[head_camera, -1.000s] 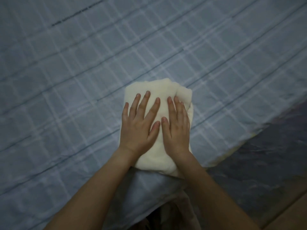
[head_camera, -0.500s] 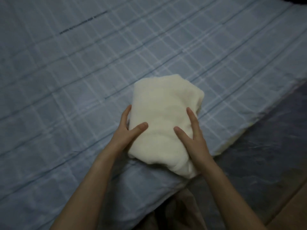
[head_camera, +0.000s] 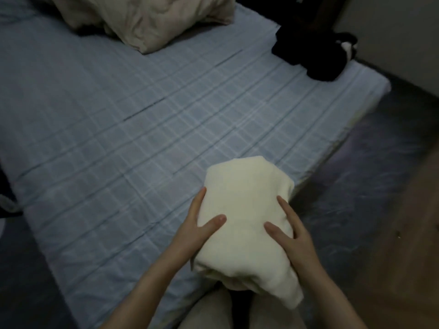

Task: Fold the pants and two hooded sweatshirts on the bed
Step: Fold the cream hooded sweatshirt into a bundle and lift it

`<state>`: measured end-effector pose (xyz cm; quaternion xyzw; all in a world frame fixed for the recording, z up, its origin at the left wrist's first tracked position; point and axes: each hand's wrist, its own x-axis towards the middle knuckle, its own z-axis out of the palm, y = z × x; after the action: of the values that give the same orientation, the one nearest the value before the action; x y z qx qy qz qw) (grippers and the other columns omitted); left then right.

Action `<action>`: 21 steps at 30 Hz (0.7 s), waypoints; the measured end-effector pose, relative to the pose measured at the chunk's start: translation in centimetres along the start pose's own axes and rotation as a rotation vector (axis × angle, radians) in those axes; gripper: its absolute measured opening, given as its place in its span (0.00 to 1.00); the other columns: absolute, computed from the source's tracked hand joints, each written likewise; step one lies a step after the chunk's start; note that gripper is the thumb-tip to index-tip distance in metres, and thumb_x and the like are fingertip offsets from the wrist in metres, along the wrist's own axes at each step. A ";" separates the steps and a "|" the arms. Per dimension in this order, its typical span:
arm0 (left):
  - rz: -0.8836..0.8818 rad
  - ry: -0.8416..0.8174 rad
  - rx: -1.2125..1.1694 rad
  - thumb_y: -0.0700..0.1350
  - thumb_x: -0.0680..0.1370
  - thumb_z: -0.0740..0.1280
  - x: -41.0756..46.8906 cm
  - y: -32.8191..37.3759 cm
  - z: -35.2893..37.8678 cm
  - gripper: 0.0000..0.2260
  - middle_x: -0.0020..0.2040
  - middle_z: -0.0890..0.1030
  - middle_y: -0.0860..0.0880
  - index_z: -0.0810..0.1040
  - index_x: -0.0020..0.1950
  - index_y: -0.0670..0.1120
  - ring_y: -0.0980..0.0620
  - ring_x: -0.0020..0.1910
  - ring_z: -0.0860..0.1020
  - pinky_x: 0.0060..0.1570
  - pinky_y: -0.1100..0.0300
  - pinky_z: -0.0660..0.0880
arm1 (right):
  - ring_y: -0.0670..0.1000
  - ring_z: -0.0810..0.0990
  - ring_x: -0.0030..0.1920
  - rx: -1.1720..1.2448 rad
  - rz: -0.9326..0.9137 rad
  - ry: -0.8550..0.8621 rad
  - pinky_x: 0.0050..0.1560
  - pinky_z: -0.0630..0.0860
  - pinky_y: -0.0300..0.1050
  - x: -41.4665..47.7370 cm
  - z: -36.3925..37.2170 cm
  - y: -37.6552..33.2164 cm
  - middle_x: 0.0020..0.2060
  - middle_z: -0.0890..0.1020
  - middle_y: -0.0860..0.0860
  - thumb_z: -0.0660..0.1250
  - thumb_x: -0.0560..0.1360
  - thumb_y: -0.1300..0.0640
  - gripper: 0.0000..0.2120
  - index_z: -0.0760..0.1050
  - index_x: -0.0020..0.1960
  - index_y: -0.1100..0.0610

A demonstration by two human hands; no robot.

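At the bed's (head_camera: 166, 129) near edge, the left hand (head_camera: 192, 230) and right hand (head_camera: 293, 238) clasp a folded cream bundle (head_camera: 244, 210) by its sides, thumbs on top. It looks soft, thick and light; supporting it from beneath should keep the folds together.

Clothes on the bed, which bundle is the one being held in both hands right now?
The cream folded bundle, gripped at its sides by the left hand and right hand. The black pile lies untouched at the far corner.
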<state>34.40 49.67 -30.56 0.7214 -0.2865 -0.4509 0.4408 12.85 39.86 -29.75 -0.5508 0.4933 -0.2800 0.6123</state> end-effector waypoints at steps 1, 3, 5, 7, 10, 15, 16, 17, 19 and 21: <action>0.018 -0.008 0.006 0.73 0.59 0.67 -0.6 1.7 0.0 0.38 0.67 0.63 0.72 0.54 0.66 0.77 0.62 0.65 0.66 0.60 0.64 0.64 | 0.27 0.77 0.55 0.015 -0.015 0.014 0.49 0.72 0.22 -0.9 -0.5 -1.7 0.58 0.77 0.32 0.75 0.71 0.64 0.30 0.74 0.69 0.45; 0.080 -0.038 0.029 0.72 0.60 0.68 -1.4 5.2 0.2 0.42 0.70 0.64 0.65 0.55 0.71 0.72 0.60 0.67 0.67 0.63 0.62 0.63 | 0.25 0.76 0.54 0.025 -0.054 0.067 0.48 0.71 0.22 -2.3 -1.6 -4.9 0.57 0.76 0.30 0.76 0.72 0.63 0.30 0.73 0.69 0.45; 0.144 -0.089 0.056 0.71 0.61 0.68 -1.6 8.4 0.6 0.44 0.70 0.66 0.63 0.56 0.75 0.67 0.60 0.67 0.68 0.61 0.62 0.64 | 0.25 0.75 0.55 0.042 -0.070 0.117 0.48 0.71 0.22 -3.5 -2.9 -7.3 0.58 0.76 0.30 0.77 0.71 0.60 0.30 0.73 0.69 0.43; 0.192 -0.140 0.078 0.69 0.63 0.70 -1.5 11.2 1.6 0.43 0.69 0.67 0.63 0.56 0.75 0.67 0.61 0.64 0.69 0.58 0.65 0.65 | 0.25 0.75 0.55 0.067 -0.096 0.157 0.48 0.72 0.22 -4.3 -4.4 -9.2 0.59 0.76 0.31 0.77 0.70 0.56 0.31 0.73 0.69 0.41; 0.265 -0.236 0.105 0.68 0.68 0.72 -0.7 14.7 4.0 0.37 0.69 0.66 0.64 0.54 0.71 0.73 0.65 0.60 0.71 0.50 0.77 0.65 | 0.25 0.75 0.56 0.092 -0.111 0.232 0.49 0.72 0.23 -4.4 -7.3 -11.2 0.62 0.76 0.33 0.77 0.64 0.49 0.34 0.73 0.68 0.38; 0.308 -0.337 0.163 0.71 0.64 0.67 2.5 19.3 9.8 0.33 0.64 0.66 0.72 0.53 0.63 0.81 0.64 0.64 0.68 0.50 0.78 0.65 | 0.37 0.74 0.64 0.120 -0.091 0.329 0.61 0.72 0.36 -2.6 -13.3 -12.3 0.66 0.76 0.38 0.78 0.60 0.43 0.36 0.73 0.67 0.34; 0.316 -0.347 0.175 0.71 0.63 0.67 3.5 20.2 11.2 0.33 0.64 0.66 0.73 0.54 0.63 0.81 0.64 0.64 0.69 0.49 0.80 0.65 | 0.34 0.74 0.62 0.127 -0.096 0.350 0.59 0.72 0.32 -1.8 -14.7 -12.5 0.64 0.76 0.37 0.78 0.59 0.43 0.35 0.74 0.66 0.33; 0.316 -0.353 0.184 0.71 0.64 0.67 4.5 21.0 12.7 0.32 0.64 0.67 0.72 0.54 0.62 0.81 0.65 0.63 0.70 0.48 0.80 0.65 | 0.31 0.74 0.60 0.142 -0.106 0.369 0.56 0.72 0.28 -0.7 -16.1 -12.5 0.63 0.77 0.36 0.78 0.59 0.44 0.35 0.75 0.65 0.34; 0.291 -0.358 0.191 0.69 0.65 0.67 6.5 22.9 16.0 0.30 0.62 0.67 0.72 0.54 0.61 0.83 0.68 0.57 0.71 0.44 0.82 0.65 | 0.25 0.75 0.54 0.175 -0.127 0.393 0.49 0.72 0.22 1.8 -19.3 -12.6 0.60 0.77 0.33 0.78 0.59 0.46 0.34 0.75 0.64 0.36; 0.283 -0.353 0.187 0.71 0.64 0.67 8.5 24.8 19.5 0.30 0.59 0.66 0.75 0.53 0.60 0.85 0.71 0.53 0.71 0.43 0.80 0.66 | 0.25 0.76 0.51 0.192 -0.135 0.385 0.48 0.72 0.23 4.6 -22.9 -12.8 0.58 0.76 0.33 0.78 0.63 0.50 0.31 0.75 0.64 0.37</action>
<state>20.06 24.38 -15.76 0.6217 -0.4977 -0.4751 0.3742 -3.80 23.59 -16.78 -0.4584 0.5340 -0.4659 0.5363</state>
